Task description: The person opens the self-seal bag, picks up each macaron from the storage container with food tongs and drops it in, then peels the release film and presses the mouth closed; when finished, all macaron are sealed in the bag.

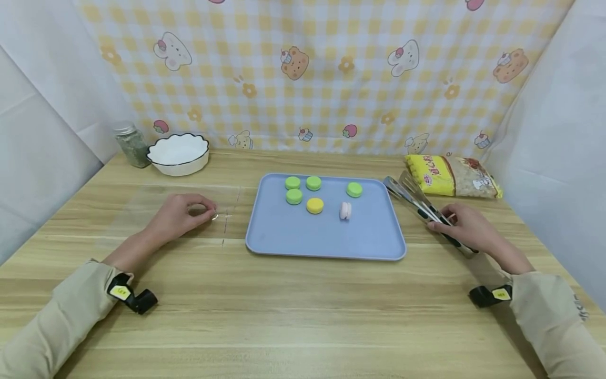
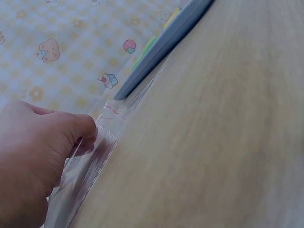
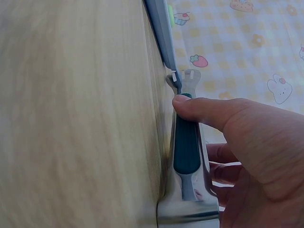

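My left hand point(image 1: 176, 217) pinches the edge of a clear plastic bag point(image 1: 130, 208) that lies flat on the table left of the tray. In the left wrist view, thumb and fingertips meet at the bag's opening point(image 2: 113, 122). My right hand point(image 1: 470, 227) holds metal tongs point(image 3: 189, 147) with dark green grips, thumb on one arm and fingers on the other side. The tongs' heads point toward the right edge of the blue tray point(image 1: 326, 247). On that tray are several green macarons point(image 1: 313, 183), a yellow macaron point(image 1: 314, 205) and a pale pink macaron point(image 1: 345, 211) standing on edge.
At the back left stand a white scalloped bowl point(image 1: 178, 153) and a glass jar point(image 1: 131, 145) of dried green bits. A yellow food packet point(image 1: 452, 176) lies at the back right, beyond the tongs. A checked curtain point(image 1: 322, 79) hangs behind the wooden table point(image 1: 303, 316).
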Motion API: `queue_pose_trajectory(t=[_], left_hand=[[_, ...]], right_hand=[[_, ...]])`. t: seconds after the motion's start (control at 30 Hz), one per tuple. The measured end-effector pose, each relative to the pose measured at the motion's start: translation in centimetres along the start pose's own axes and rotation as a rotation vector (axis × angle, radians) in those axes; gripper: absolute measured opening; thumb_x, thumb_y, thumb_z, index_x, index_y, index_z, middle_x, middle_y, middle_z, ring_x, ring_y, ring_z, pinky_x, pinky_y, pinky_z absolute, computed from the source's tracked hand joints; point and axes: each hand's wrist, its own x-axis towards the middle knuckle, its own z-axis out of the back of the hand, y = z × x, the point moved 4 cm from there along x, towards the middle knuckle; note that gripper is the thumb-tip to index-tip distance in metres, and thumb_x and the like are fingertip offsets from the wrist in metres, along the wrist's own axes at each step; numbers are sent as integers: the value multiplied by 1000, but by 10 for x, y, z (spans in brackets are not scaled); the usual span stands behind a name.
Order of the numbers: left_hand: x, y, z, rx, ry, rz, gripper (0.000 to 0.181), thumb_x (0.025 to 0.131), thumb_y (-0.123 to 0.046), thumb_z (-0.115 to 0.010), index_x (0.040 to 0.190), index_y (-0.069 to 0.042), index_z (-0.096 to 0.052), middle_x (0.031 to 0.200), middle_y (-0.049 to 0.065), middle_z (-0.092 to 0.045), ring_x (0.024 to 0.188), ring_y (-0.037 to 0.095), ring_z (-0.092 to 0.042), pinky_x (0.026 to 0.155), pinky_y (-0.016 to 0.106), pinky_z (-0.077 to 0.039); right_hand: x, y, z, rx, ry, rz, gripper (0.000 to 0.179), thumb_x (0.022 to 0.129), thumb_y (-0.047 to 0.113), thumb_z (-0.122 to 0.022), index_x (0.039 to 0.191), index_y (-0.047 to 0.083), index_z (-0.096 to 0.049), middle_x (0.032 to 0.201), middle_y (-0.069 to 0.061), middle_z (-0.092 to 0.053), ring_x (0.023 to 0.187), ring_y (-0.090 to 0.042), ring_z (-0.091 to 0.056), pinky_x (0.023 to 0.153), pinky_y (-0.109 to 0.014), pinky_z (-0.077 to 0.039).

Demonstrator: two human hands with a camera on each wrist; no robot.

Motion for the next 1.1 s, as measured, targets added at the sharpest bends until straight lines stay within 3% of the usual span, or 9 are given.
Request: queue_pose_trajectory(t=[0.33, 0.53, 0.77, 1.1], left_hand=[[-2, 0, 1, 40, -9, -64, 5, 87, -3, -64, 84, -2, -68, 83, 6, -67, 77, 19, -62, 67, 40, -51], [-1, -1, 3, 83, -54, -77, 7, 89, 0, -60, 85, -1, -66, 82, 6, -65, 74, 14, -56, 63, 29, -45], [0, -3, 5, 91, -110, -100, 5, 85, 3, -63, 85, -2, -62, 74, 2, -55, 67, 12, -45, 58, 22, -35], [1, -3, 4, 81, -113, -133, 12, 81, 4, -67, 83, -5, -60, 68, -2, -47, 61, 9, -40, 55, 21, -32]], right_hand=[[0, 0, -1, 2, 8, -9, 49, 87, 36, -65, 105, -9, -58, 91, -18, -61, 78, -27, -58, 63, -39, -45], [0, 0, 0, 2, 4, 1, 48, 87, 34, -65, 105, -9, -58, 91, -19, -61, 79, -28, -58, 63, -41, -46], [1, 1, 1, 2, 1, 8, 44, 87, 33, -66, 103, -7, -59, 88, -15, -61, 76, -24, -56, 60, -35, -44], [2, -2, -1, 12, 13, -8, 45, 86, 35, -67, 102, -6, -59, 85, -12, -61, 72, -21, -55, 58, -33, -43]])
